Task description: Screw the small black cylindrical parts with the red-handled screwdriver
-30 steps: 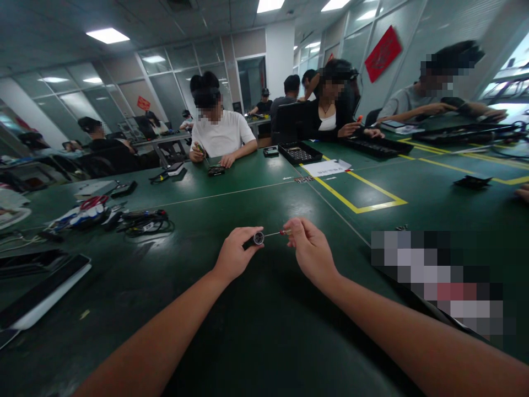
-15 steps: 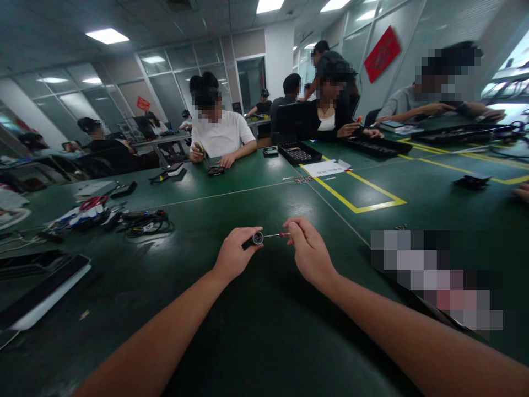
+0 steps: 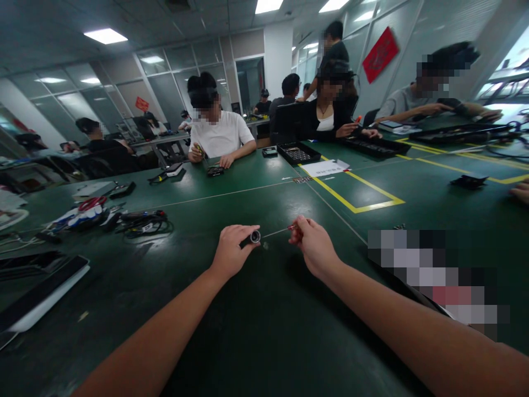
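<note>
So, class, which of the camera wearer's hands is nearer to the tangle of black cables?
Left. The left hand, holding a black cylindrical part, is to the right of the black cables; the right hand, holding a red-handled tool, is farther right.

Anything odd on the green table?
Mildly: a small pale scrap lies on the green table at lower left, away from other items, and black cables farther up lie tangled. A pale spot below the screwdriver is too small to identify. No clear spill or damage visible.
</note>
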The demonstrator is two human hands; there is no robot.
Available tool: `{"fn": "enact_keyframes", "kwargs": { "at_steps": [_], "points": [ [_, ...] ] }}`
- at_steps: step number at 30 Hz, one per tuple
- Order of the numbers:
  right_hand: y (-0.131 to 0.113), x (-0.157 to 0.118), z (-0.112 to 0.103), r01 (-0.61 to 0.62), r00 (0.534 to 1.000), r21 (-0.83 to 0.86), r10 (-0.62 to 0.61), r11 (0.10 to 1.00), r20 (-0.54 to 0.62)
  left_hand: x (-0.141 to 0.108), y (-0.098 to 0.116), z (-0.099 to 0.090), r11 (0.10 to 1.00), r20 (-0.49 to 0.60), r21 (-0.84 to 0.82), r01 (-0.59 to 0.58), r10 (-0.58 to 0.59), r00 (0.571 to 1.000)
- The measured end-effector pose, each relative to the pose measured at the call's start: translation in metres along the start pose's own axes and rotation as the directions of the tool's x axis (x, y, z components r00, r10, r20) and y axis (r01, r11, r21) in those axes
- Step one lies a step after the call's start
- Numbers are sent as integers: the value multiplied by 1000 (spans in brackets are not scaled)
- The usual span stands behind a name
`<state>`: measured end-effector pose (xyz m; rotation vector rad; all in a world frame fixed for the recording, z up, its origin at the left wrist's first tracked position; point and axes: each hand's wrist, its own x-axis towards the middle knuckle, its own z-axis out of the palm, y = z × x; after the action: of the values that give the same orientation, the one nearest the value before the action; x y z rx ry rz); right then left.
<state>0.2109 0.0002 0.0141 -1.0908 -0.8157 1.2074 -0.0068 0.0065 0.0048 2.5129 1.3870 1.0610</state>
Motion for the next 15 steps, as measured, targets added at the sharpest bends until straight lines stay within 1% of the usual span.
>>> {"fn": "enact_keyframes", "kwargs": {
  "at_steps": [2,4,6,9,12,15],
  "points": [
    [1,-2,1,62,998,-35,-63,997,-20,0,0,1,1000,13,1,18,-18,1000],
    [2,-5,2,98,995,-62,-99,993,-20,0,0,2,999,24,2,38,-38,999],
    [3,-6,3,97,995,-59,-98,994,-17,-1,1,3,998,23,-17,66,-65,998],
    [1,-5,4,73,997,-4,-73,997,-18,-1,2,4,990,14,-73,123,-123,992],
    [-5,-6,4,97,995,44,-99,994,28,-1,4,3,979,21,-123,165,-164,986],
    [-14,-18,4,207,973,20,-208,978,103,2,7,3,969,52,-164,187,-181,982]
  ]
}}
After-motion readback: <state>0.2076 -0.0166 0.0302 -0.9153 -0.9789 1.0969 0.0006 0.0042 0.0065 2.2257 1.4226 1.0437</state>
